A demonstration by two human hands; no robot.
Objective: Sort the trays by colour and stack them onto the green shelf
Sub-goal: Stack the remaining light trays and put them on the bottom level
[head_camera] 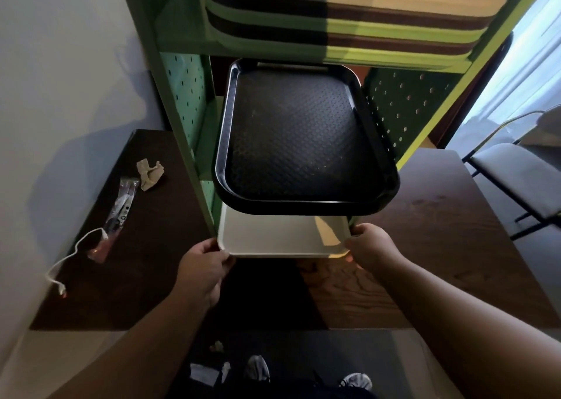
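Trays fill the green shelf: a mixed stack of light and brown trays on the top level, a black tray jutting out from the middle level, and a white tray half out of the lowest level. Both arms reach forward from below. The left hand pinches the white tray's near left corner, thumb on the rim; the right hand grips its near right corner, fingers curled around the edge. No writing can be read anywhere. The shelf stands on a dark wooden table against a pale wall. On the table's left lie a crumpled paper, a plastic wrapper and a white cable. A grey chair stands at right, near bright curtains.
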